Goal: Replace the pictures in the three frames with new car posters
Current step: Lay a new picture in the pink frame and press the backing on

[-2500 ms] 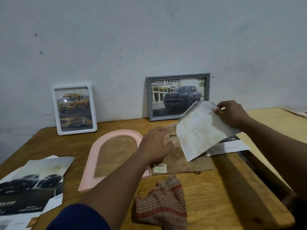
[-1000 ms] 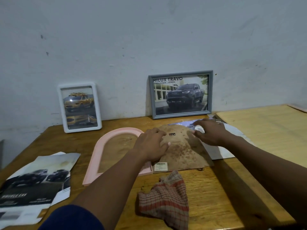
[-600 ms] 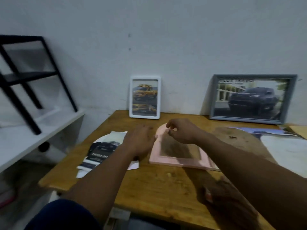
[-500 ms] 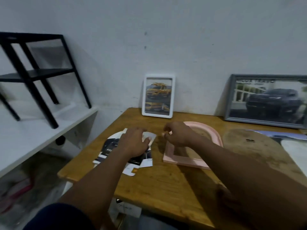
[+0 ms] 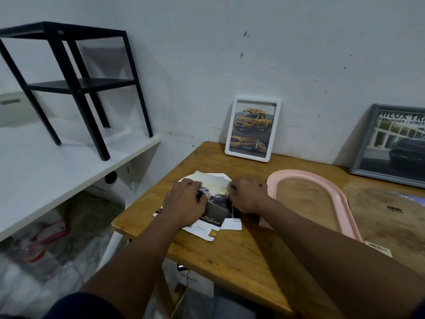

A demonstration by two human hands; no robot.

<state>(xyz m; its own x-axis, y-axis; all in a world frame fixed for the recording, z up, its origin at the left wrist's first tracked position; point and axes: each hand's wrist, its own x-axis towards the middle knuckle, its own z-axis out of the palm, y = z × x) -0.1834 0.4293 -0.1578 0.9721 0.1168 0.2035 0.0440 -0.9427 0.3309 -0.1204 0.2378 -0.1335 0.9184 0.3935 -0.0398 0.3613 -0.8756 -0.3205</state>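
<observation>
A stack of car posters (image 5: 215, 204) lies at the table's left front corner. My left hand (image 5: 185, 204) presses down on it with curled fingers. My right hand (image 5: 247, 198) pinches the top poster's right edge. To the right the pink arched frame (image 5: 299, 173) lies flat, with bare wood showing through its opening. Its brown backing board (image 5: 388, 226) lies further right. A white frame (image 5: 253, 128) with a yellow car picture and a grey frame (image 5: 395, 146) with a dark truck picture lean on the wall.
The wooden table (image 5: 230, 252) ends just left of the posters. Beyond that edge stands a white shelf (image 5: 57, 164) carrying a black metal rack (image 5: 76, 84). Clutter lies on the floor under the shelf.
My view has swung left. Both hands left the backing board and pink frame and now sit on the poster stack. The stained old sheet my right hand held earlier is out of my hands.
</observation>
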